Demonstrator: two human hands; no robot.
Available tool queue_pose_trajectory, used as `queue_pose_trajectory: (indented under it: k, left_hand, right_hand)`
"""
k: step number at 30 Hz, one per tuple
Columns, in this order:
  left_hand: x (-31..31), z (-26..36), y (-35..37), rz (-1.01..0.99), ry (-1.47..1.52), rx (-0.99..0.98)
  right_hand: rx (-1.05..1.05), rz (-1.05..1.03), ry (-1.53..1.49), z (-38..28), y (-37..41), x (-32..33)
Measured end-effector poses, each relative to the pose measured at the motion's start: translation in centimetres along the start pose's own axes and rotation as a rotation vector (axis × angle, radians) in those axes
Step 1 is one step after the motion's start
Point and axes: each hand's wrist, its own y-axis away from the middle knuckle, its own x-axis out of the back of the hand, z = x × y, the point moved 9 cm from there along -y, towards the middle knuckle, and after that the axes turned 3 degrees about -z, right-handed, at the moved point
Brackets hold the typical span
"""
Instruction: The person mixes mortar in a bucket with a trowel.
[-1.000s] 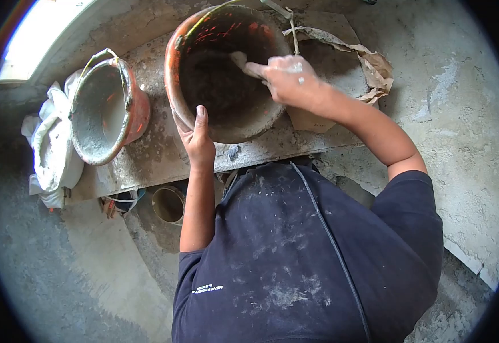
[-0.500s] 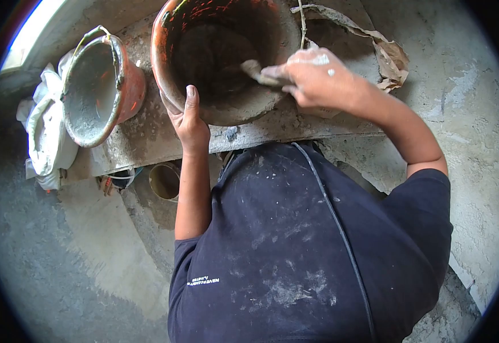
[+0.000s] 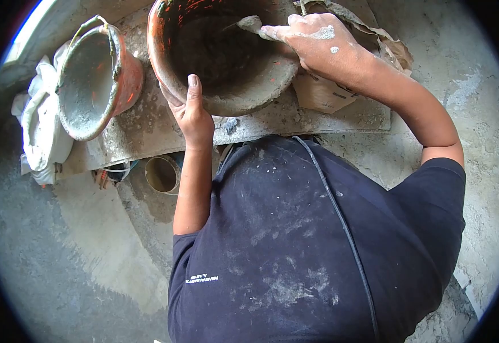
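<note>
The big orange bucket is sitting at 12 o'clock in the view, on a mortar-crusted board, tipped so its mouth is facing the person. The left hand is clamping the near rim at roughly 7 o'clock of the mouth, with the thumb lying flat up the outside wall. The right hand is closed around the handle of a trowel, and the blade is poking in over the rim at about 1 o'clock.

My guess is this thing is heavy for its size. There's grey mix caked inside and out, and the plastic wall is probably flexing a bit, so the rim is the sane place to grab. It's gritty rather than slick, but wet patches could be slippery.

Room is tight. A second bucket is leaning just beside it at 9 o'clock, with a white sack beyond that. A torn paper bag is crowding 3 o'clock, right under the right wrist. The board's near edge is running just below the left hand, and there's a round tin tucked underneath at 7 o'clock. The bare concrete floor is opening up out at 3 o'clock.
</note>
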Motion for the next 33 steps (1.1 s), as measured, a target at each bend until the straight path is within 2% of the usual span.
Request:
queue_pose_trajectory:
  k: [3, 5, 8, 9, 10, 12, 13, 14, 16, 18, 19, 20, 22, 23, 24, 26, 27, 28, 30, 32, 33]
  left_hand:
    - [-0.6, 0.2, -0.3, -0.064, 0.019, -0.022]
    - [-0.6, -0.2, 0.0, -0.039, 0.011, -0.012]
    - [-0.7, -0.6, 0.2, -0.026, 0.036, 0.011]
    - [-0.7, -0.7, 0.0, -0.032, 0.061, 0.018]
    - [-0.6, -0.5, -0.1, -0.030, 0.060, 0.014]
    - [-0.6, -0.1, -0.1, -0.022, -0.019, -0.001]
    - [-0.4, -0.2, -0.2, -0.017, -0.020, -0.009]
    - [-0.2, -0.7, -0.1, -0.032, 0.006, -0.007]
    - [0.3, -1.0, 0.2, -0.046, 0.026, -0.008]
    - [1.1, -1.3, 0.8, -0.002, 0.028, 0.052]
    - [1.3, -1.4, 0.7, 0.015, 0.056, 0.058]
    - [1.4, -1.3, 0.6, 0.017, 0.053, 0.054]
    - [1.4, -1.2, 0.6, -0.001, 0.057, 0.074]
    - [1.4, -1.1, 0.4, -0.004, 0.054, 0.063]
    - [1.4, -1.1, 0.6, -0.018, 0.049, 0.076]
    - [1.5, -1.3, 0.9, -0.038, 0.047, 0.091]
    - [1.7, -1.7, 1.0, -0.045, 0.044, 0.099]
    - [1.8, -1.9, 1.1, -0.048, 0.042, 0.106]
    - [1.9, -2.2, 1.3, -0.025, 0.042, 0.099]
    - [1.3, -1.4, 1.4, 0.010, 0.039, 0.111]
    - [1.3, -1.4, 1.3, 0.011, 0.018, 0.098]
  right_hand:
    - [0.019, 0.067, 0.042, 0.3, -0.8, 0.6]
    - [0.000, 0.094, 0.125, 0.6, -1.8, 1.0]
    - [0.035, 0.112, 0.218, -0.6, -1.2, -1.7]
    - [-0.006, 0.103, 0.135, -1.3, -0.7, -2.0]
    - [0.079, 0.118, 0.005, -2.1, 0.0, -2.0]
    - [0.022, 0.005, -0.091, -3.2, 1.1, -2.1]
    - [0.060, 0.011, -0.219, -3.6, 1.7, -1.3]
    - [0.009, -0.154, -0.237, -3.4, 1.7, -2.5]
    - [-0.091, 0.162, -0.413, -2.0, 2.2, -0.4]
    - [-0.175, 0.453, -0.767, 1.0, 1.9, 0.5]
    - [-0.245, 0.609, -0.844, 2.5, 2.3, -0.8]
    - [-0.420, 0.698, -1.093, 3.5, 2.8, -3.4]
    - [-0.277, 0.888, -1.242, 2.9, 1.8, -4.5]
    - [-0.293, 0.885, -1.561, 2.0, 1.2, -5.7]
    - [-0.191, 0.852, -1.986, 0.4, -0.5, -5.8]
    - [-0.176, 0.665, -1.790, -1.0, -1.7, -5.1]
    - [-0.199, 0.773, -1.593, -0.8, -1.4, -4.0]
    - [-0.193, 0.772, -1.588, -0.3, -1.8, -4.1]
    - [-0.038, 1.201, -1.321, 1.6, -0.3, -1.4]
    - [-0.090, 1.182, -1.765, 4.2, -1.0, -2.3]
    - [-0.074, 1.194, -1.691, 4.2, -1.4, -2.2]
